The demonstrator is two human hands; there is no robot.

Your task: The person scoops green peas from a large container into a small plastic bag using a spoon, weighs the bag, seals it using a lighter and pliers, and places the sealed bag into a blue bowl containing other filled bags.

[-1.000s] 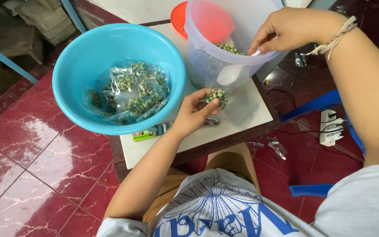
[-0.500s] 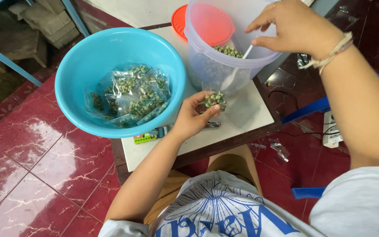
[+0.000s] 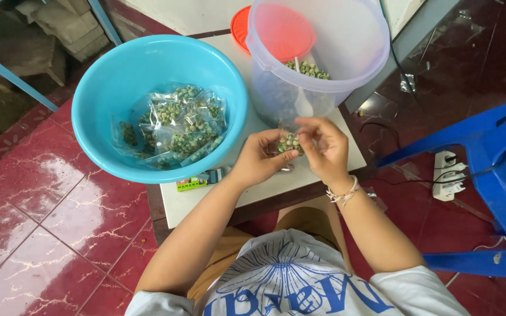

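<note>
My left hand [image 3: 260, 159] holds a small clear plastic bag of green round snacks [image 3: 289, 143] over the white table [image 3: 206, 202]. My right hand [image 3: 325, 146] meets it from the right and pinches the top of the same bag. Just behind both hands stands a tall clear plastic tub [image 3: 317, 61] holding loose green snacks and a white spoon [image 3: 301, 93]. To the left, a blue basin [image 3: 112, 76] holds several filled bags [image 3: 174, 126].
An orange lid [image 3: 240, 26] lies behind the tub. A green lighter [image 3: 191, 182] lies on the table below the basin. A blue plastic chair [image 3: 493, 175] and a white power strip [image 3: 449, 175] are at the right on the red tiled floor.
My right hand left the tub's rim and came down to the small bag held in my left hand. The view shifted, bringing the blue chair in.
</note>
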